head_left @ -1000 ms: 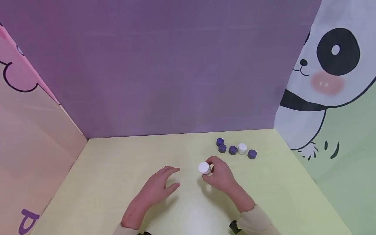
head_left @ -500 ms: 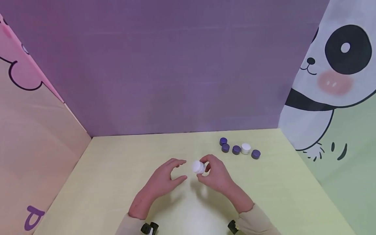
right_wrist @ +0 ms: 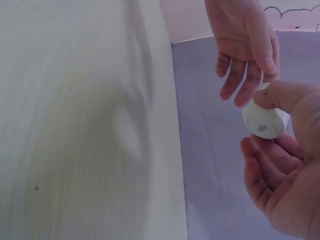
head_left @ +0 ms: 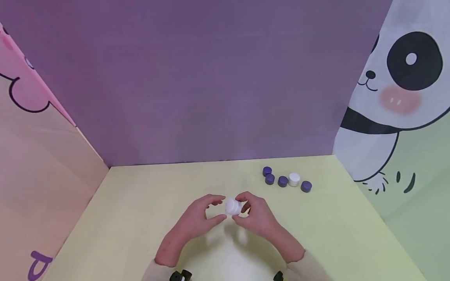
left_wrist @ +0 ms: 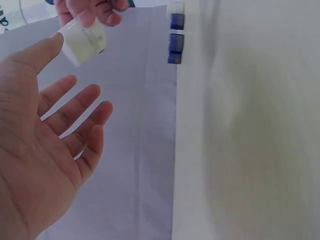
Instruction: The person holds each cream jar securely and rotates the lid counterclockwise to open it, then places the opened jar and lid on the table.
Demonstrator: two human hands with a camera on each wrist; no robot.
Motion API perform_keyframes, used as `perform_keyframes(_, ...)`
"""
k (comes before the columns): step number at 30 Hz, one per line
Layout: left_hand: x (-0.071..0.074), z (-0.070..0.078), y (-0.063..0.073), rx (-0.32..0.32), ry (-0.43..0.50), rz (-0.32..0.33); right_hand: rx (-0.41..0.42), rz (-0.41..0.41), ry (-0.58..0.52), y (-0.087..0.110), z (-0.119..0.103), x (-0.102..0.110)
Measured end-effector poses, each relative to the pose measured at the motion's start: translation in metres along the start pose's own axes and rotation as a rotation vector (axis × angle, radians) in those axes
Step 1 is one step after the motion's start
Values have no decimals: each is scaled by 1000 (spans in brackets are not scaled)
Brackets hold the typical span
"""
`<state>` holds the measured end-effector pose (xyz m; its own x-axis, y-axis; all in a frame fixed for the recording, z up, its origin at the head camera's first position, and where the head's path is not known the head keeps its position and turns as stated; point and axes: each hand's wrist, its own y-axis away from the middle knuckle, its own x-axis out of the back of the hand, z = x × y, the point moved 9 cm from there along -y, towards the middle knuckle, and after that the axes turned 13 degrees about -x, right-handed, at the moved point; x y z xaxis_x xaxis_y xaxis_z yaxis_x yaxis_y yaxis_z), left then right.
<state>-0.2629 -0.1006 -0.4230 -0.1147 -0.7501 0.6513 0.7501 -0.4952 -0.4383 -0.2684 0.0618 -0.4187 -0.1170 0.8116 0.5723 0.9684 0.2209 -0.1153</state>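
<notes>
A small white bottle (head_left: 233, 207) is held up over the table between the two hands. My right hand (head_left: 256, 215) pinches it between thumb and fingers from the right. In the right wrist view the bottle's round end (right_wrist: 262, 121) shows small dark print. My left hand (head_left: 199, 217) is at the bottle's left side, its thumb and fingers apart, with the fingertips near the bottle. The left wrist view shows the left thumb (left_wrist: 42, 54) right at the edge of the bottle (left_wrist: 84, 44), the other fingers spread loosely below.
Several small purple round pieces like caps (head_left: 283, 181) stand at the back right of the pale yellow table (head_left: 147, 195). Among them is a white round piece (head_left: 294, 179). A purple wall (head_left: 218, 97) rises behind, with printed panels at both sides.
The right hand has carried the bottle a little to the left and turned it. The left hand has moved right, so its fingertips are now close to the bottle.
</notes>
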Motion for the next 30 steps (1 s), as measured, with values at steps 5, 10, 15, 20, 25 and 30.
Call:
perform_keyframes(5,4,6,3,5,10,8,20,5,24,7,-4,-3)
perform_keyframes(10,4,12,1,-2,-3,-22,75,23,65,12,-14,-3)
perform_keyframes(15,2,17,0,-7,-5,-66,94,41,81,17,-19,-3)
perform_keyframes(20,7,24,-1,-23,17,-77,103,27,90,16,-19,-9)
perform_keyframes(25,6,29,-2,-52,-40,-113,96,5,113,15,-19,-12)
perform_keyframes(30,6,31,-1,-44,-57,-117,99,24,138,16,-21,-10)
